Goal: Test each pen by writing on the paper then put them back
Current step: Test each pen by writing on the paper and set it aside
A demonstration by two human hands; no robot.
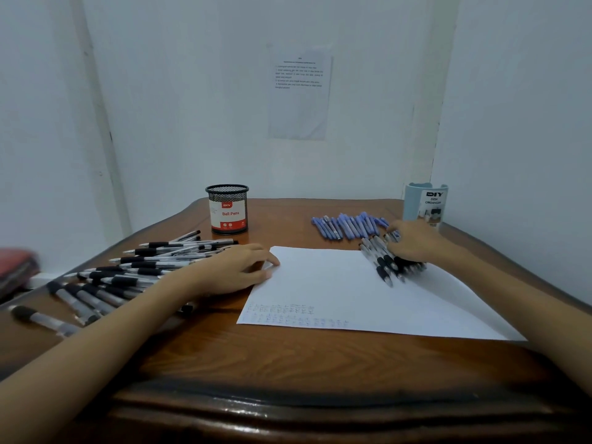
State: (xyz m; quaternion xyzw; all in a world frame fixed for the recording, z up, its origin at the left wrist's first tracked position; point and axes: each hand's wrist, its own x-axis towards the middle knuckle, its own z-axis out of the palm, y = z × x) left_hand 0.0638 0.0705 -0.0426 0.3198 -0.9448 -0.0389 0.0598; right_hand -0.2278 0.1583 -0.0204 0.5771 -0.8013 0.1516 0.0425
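place: small study corner, probably
clues: wooden desk (288,363), pen cup (227,209) at 11 o'clock, taped notice (299,94) at 12

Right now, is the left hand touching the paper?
Touching. The head view shows the left hand with its fingers resting on the far left corner of the paper.

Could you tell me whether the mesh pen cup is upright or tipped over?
Upright: the cup stands on its base, rim up.

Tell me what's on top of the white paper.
A cluster of black-grip pens lies on the paper at its far right, with the right hand over them, hiding their far ends. Fingers of the left hand touch its far-left corner.
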